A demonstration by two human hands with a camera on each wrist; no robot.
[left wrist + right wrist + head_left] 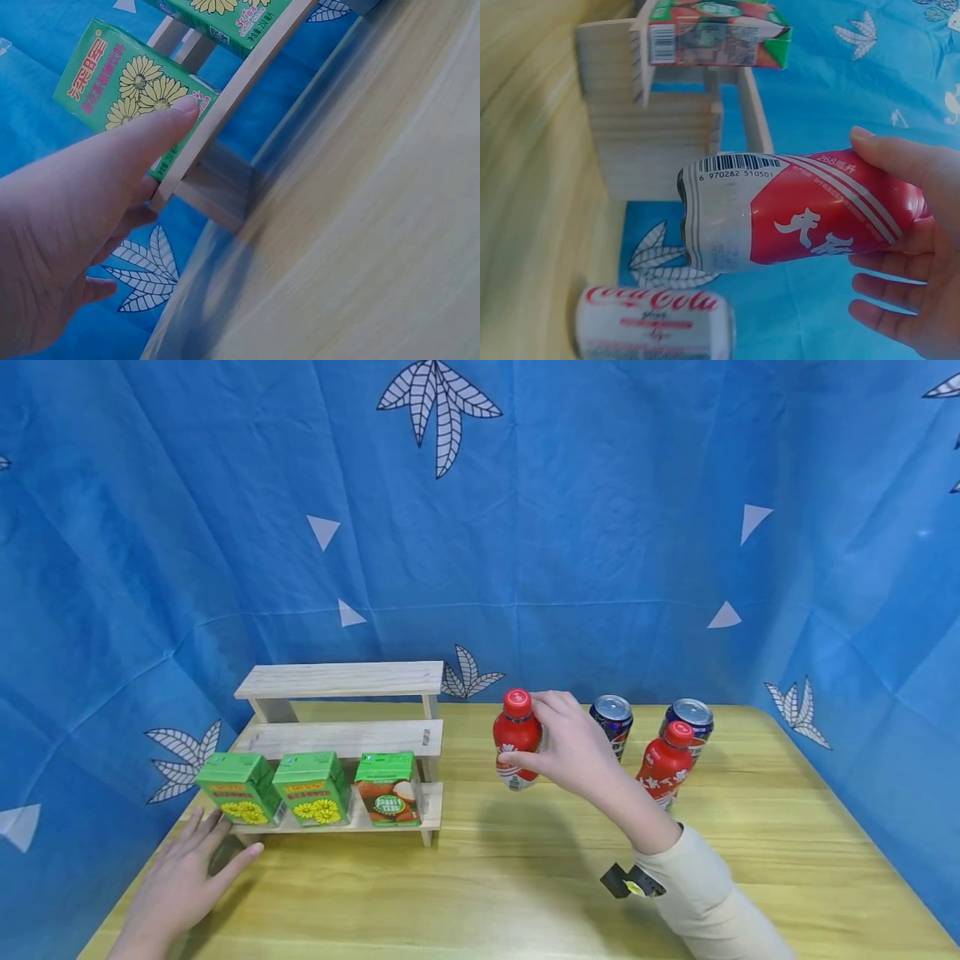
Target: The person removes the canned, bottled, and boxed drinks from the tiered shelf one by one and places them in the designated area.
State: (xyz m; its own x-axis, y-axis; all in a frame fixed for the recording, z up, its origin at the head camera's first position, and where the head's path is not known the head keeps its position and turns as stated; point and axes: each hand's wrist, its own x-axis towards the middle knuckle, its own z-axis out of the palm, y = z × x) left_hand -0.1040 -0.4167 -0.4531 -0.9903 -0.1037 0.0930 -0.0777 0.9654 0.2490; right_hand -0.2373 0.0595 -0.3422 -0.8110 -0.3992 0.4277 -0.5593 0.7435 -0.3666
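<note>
My right hand grips a small red bottle with a red cap, thumb on one side and fingers on the other. The bottle is raised over the table, right of a wooden three-step rack. In the right wrist view its white barcode end faces the rack. My left hand rests at the rack's lower left end, fingers at its side and thumb extended in front. Beside it stands a green drink carton with yellow flowers. The left wrist view shows the thumb overlapping that carton.
On the lowest step stand a second flowered carton and a lychee carton. To the right are two dark blue cans and another red bottle. A white Coca-Cola can shows in the right wrist view. Blue cloth hangs behind.
</note>
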